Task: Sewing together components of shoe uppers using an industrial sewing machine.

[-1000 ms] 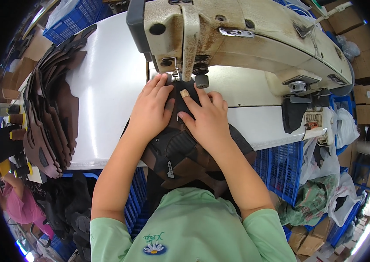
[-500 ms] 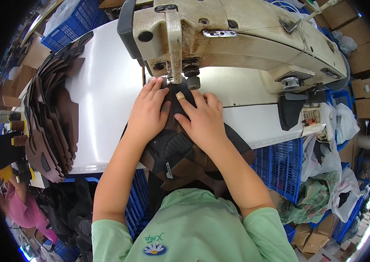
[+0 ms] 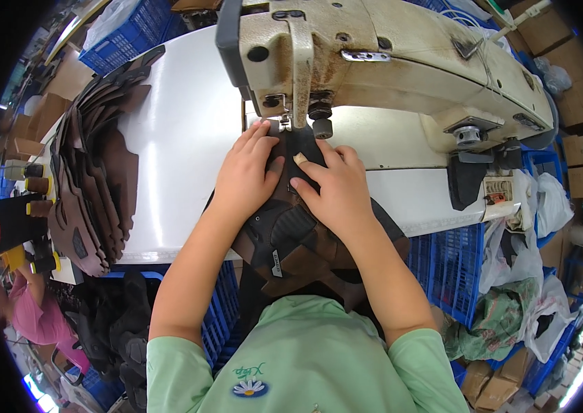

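Brown-and-black piece (image 3: 295, 226) overhangs the near edge of the worktop (image 3: 181, 138) at mid-frame. Left hand (image 3: 247, 172) and right hand (image 3: 338, 184) lie on it, each grip wide, thumb apart from fingers. Brown cut pieces (image 3: 88, 186) overlap at left. Beyond, a sewing machine (image 3: 401, 79) spans the upper right; a blue crate (image 3: 116, 55) sits upper left.

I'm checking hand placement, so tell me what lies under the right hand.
The right hand rests on black and brown material, which shows beside its thumb and index finger. What lies directly beneath the palm is covered and cannot be seen.
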Demonstrator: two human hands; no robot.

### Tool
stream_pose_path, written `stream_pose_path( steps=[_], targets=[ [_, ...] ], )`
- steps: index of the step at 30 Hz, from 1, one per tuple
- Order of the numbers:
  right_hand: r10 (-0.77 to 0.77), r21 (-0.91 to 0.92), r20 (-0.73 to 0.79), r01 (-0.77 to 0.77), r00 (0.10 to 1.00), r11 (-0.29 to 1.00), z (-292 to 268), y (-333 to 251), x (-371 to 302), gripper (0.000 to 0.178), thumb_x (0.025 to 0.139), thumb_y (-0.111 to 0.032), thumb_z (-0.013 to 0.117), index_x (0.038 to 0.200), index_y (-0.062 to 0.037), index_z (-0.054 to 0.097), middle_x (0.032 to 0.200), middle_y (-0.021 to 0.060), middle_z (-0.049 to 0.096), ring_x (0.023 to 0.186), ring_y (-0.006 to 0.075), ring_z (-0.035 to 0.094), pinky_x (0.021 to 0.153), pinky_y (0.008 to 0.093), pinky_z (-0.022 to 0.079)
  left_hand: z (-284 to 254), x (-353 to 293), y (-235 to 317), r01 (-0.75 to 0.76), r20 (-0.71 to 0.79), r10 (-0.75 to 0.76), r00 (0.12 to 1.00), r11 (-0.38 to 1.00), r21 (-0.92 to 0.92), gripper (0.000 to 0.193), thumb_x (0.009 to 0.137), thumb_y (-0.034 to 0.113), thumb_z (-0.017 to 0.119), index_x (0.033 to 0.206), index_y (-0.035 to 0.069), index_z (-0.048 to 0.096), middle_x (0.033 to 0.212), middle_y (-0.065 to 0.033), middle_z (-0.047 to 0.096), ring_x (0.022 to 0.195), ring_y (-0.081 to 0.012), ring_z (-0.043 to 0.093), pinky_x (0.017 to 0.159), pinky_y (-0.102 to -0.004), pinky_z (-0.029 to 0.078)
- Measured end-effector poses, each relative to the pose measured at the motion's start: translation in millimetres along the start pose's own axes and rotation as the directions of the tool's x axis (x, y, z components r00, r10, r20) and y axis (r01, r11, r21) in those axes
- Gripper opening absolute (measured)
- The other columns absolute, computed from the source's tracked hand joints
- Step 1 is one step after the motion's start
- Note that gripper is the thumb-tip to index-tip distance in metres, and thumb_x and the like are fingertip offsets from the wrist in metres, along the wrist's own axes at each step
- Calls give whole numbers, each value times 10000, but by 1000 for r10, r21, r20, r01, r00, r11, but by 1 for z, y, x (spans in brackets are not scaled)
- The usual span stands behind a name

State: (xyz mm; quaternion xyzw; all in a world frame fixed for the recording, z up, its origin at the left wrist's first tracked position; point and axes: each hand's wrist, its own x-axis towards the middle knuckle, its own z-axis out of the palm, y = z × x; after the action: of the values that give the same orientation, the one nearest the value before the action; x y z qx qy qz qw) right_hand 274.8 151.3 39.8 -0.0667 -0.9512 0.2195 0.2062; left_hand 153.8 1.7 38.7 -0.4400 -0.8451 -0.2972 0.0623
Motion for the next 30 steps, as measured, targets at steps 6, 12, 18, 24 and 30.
stream_pose_path(
  steps=[6, 12, 18, 24, 30],
  targets=[
    [16, -35, 73, -13, 997, 999, -6, -4, -7, 400, 828, -300, 720, 1182, -113, 703, 1354, 184, 560, 1175, 358, 501, 983, 471, 415, -11, -19, 18, 108, 130, -137, 982, 971, 212, 476, 876, 189, 665, 1303, 5, 564, 1455, -220, 475, 1367, -406, 424, 1097, -455, 401],
    [5, -56, 61, -2, 998, 998, -4, -7, -7, 397, 846, -298, 704, 1194, -108, 695, 1370, 177, 546, 1201, 365, 489, 995, 477, 404, -7, -23, 11, 68, 112, -93, 989, 976, 206, 536, 898, 216, 647, 1376, 16, 511, 1515, -215, 402, 1411, -392, 366, 1135, -458, 353],
    [11, -98, 46, -6, 999, 995, -1, -11, -9, 359, 880, -287, 677, 1192, -110, 683, 1358, 179, 555, 1210, 391, 485, 1004, 495, 393, -7, -22, 11, 83, 95, -106, 990, 972, 221, 518, 908, 234, 639, 1362, 11, 527, 1490, -215, 437, 1400, -385, 387, 1125, -453, 369],
    [5, -65, 38, -3, 999, 998, 1, -9, -12, 296, 887, -289, 670, 1128, -116, 679, 1355, 186, 558, 1268, 420, 465, 999, 506, 399, -1, -26, 14, 105, 48, -122, 991, 959, 265, 506, 911, 237, 633, 1357, 19, 538, 1467, -219, 464, 1379, -383, 418, 1109, -446, 391],
    [-39, -95, 11, 40, 999, 995, -7, -12, -8, 315, 896, -283, 659, 1164, -119, 681, 1319, 182, 586, 1265, 397, 488, 1002, 503, 404, -2, -21, 10, 84, 50, -105, 993, 946, 313, 517, 917, 268, 625, 1365, 27, 535, 1476, -205, 462, 1383, -376, 415, 1109, -445, 389]
  ],
)
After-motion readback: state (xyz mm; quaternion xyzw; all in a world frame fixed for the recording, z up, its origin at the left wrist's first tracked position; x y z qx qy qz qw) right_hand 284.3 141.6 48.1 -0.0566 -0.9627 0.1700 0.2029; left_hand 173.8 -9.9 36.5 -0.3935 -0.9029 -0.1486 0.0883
